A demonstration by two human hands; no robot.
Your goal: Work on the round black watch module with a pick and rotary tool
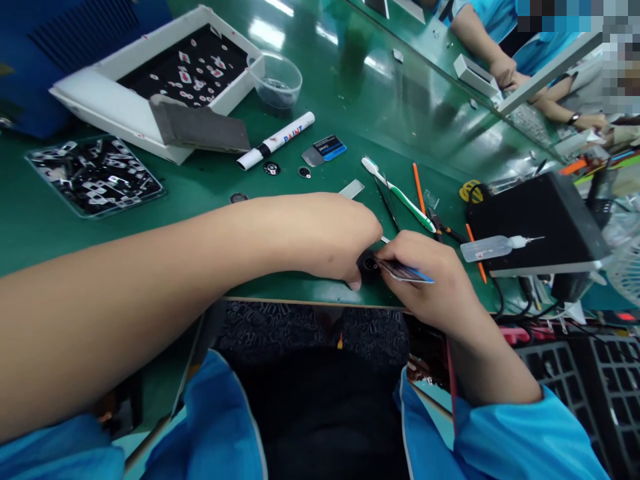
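At the table's near edge my left hand [345, 237] has its fingers closed around a small round black part [369, 264], steadying it against the green surface. My right hand [433, 273] pinches a thin flat card with a blue edge [411, 273], and its fingertips meet the black part. The tip of what the right hand works with is partly hidden by the fingers. Beyond the hands lie small black discs [271, 169], a blue-and-black card [327, 150], a white paint marker [280, 139] and a green-and-white toothbrush [400, 195].
A white box [233, 93] with many small parts, a clear tray [93, 207] of black pieces and a clear cup [277, 83] stand at left. To the right are a black device [540, 220], a needle bottle [493, 248] and pliers [445, 229]. A co-worker's hands [503, 70] are across the table.
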